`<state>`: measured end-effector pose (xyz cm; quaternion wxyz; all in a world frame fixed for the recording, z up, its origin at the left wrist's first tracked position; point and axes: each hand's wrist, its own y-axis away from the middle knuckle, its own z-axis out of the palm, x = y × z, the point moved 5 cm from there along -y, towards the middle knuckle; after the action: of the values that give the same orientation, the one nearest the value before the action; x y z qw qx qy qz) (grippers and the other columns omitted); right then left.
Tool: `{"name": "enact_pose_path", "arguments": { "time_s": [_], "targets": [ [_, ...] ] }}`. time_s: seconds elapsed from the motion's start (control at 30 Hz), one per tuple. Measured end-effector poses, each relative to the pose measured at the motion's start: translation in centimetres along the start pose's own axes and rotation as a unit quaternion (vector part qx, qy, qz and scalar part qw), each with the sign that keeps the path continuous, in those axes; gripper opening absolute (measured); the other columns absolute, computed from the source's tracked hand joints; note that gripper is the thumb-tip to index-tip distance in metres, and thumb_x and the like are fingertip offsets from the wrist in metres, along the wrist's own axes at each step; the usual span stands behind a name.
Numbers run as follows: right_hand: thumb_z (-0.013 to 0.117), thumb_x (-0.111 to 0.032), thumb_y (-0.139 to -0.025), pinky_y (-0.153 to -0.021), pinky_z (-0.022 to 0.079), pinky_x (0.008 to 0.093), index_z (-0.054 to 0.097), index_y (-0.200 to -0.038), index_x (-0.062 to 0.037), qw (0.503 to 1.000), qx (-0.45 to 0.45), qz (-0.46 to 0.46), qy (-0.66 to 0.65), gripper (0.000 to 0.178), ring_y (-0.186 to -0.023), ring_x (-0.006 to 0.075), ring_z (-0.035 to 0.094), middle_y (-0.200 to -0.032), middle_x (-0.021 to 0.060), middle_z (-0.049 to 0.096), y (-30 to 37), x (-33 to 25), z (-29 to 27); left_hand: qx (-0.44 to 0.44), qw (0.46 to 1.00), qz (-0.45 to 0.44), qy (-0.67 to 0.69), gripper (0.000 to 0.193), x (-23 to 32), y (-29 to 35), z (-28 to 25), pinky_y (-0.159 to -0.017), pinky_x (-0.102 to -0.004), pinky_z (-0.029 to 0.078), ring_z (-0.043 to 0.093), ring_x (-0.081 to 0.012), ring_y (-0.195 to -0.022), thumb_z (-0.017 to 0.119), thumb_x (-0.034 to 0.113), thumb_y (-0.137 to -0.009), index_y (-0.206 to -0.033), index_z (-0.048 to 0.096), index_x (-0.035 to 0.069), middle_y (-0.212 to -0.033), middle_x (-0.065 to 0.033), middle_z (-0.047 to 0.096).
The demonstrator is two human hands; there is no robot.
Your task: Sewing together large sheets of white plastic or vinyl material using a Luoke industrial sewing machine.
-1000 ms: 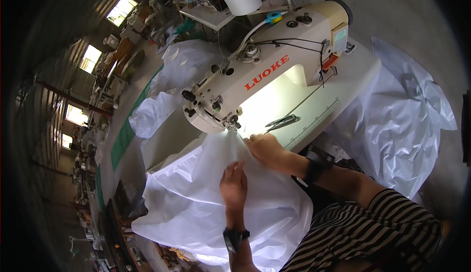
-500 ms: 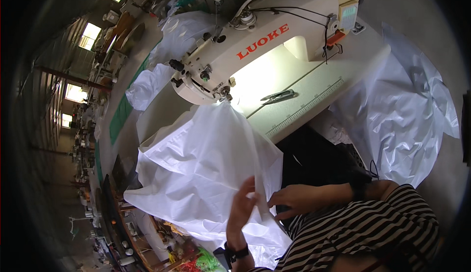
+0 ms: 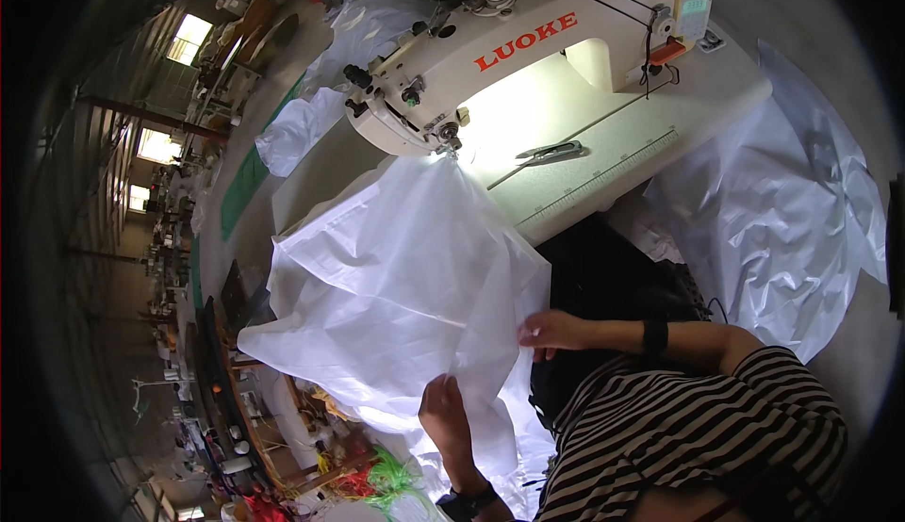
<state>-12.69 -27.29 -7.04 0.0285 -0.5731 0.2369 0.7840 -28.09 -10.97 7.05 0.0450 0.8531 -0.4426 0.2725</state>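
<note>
A thin white sheet of fabric [image 3: 377, 268] hangs in folds from under the presser foot of a white sewing machine [image 3: 556, 37]. Its upper corner is caught at the needle area, and the rest drapes down over my lap. My left hand [image 3: 445, 414] pinches the sheet near its lower middle, fingers closed. At the sheet's right edge, my right hand [image 3: 554, 331] grips the fabric between thumb and fingers. Small thread snips [image 3: 551, 152] lie on the machine bed, to the right of the needle.
More white sheeting [image 3: 764, 211] hangs off the table's right side, and another white bundle [image 3: 300, 131] lies beyond the machine head. Red and green strands [image 3: 391, 480] are heaped at the lower left. Behind stretches a workshop with windows.
My left hand has dropped lower and closed on the sheet. My right hand has risen slightly and now grips the edge. The view has shifted a little, and the fabric is pulled straighter.
</note>
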Motion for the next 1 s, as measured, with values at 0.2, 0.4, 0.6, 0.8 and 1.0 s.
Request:
{"name": "enact_pose_path", "arguments": {
  "time_s": [0.2,0.4,0.6,0.8,1.0],
  "targets": [
    [0.065,-0.024,-0.094,-0.061,0.054,0.0284,0.066,-0.105,-0.0033,0.975,-0.086,-0.180,0.102,0.023,-0.065,0.0163,0.066,-0.090,0.0081,0.071,7.5,-5.8,3.3,0.035,0.985,0.141,-0.092,0.011,7.8,2.0,-4.2,-0.057,-0.0369,0.051,0.065,-0.0290,-0.067,0.071,0.001,-0.080,-0.091,0.067,0.002,-0.080,-0.0116,0.066],
    [0.061,-0.024,-0.094,-0.052,0.053,0.0300,0.063,-0.093,-0.0087,0.802,-0.143,-0.394,0.426,0.015,-0.061,0.0219,0.065,-0.079,0.0054,0.064,12.4,-9.7,8.0,-0.183,0.971,0.026,0.151,0.009,9.1,5.2,-0.2,-0.061,-0.0308,0.052,0.067,-0.0254,-0.066,0.070,0.002,-0.084,-0.092,0.066,-0.001,-0.082,-0.0113,0.070],
    [0.060,-0.025,-0.092,-0.056,0.054,0.0322,0.063,-0.107,-0.0076,0.774,-0.196,-0.449,0.401,0.023,-0.069,0.0241,0.067,-0.085,0.0042,0.066,12.9,-10.5,10.6,-0.178,0.950,-0.076,0.244,0.011,6.0,6.2,0.3,-0.063,-0.0271,0.051,0.067,-0.0144,-0.069,0.066,0.001,-0.089,-0.099,0.067,-0.003,-0.080,-0.0097,0.072],
    [0.053,-0.057,-0.093,-0.069,0.054,0.0422,0.072,-0.089,-0.0071,0.859,0.024,0.008,0.511,0.054,-0.076,0.0335,0.068,-0.085,0.0140,0.070,5.0,-0.5,-0.1,0.002,0.990,-0.072,0.120,0.008,3.9,6.0,-3.1,-0.061,-0.0284,0.050,0.066,-0.0163,-0.065,0.069,0.001,-0.087,-0.093,0.071,-0.003,-0.077,-0.0142,0.071],
    [0.059,-0.048,-0.090,-0.068,0.052,0.0455,0.068,-0.081,0.0005,0.919,0.096,-0.101,0.370,0.050,-0.070,0.0388,0.065,-0.075,0.0196,0.066,-1.7,2.4,1.1,-0.009,0.994,-0.035,0.104,0.010,5.4,5.3,-4.4,-0.063,-0.0311,0.051,0.067,-0.0259,-0.068,0.072,-0.002,-0.082,-0.092,0.069,-0.002,-0.080,-0.0142,0.069]
  ]
}}
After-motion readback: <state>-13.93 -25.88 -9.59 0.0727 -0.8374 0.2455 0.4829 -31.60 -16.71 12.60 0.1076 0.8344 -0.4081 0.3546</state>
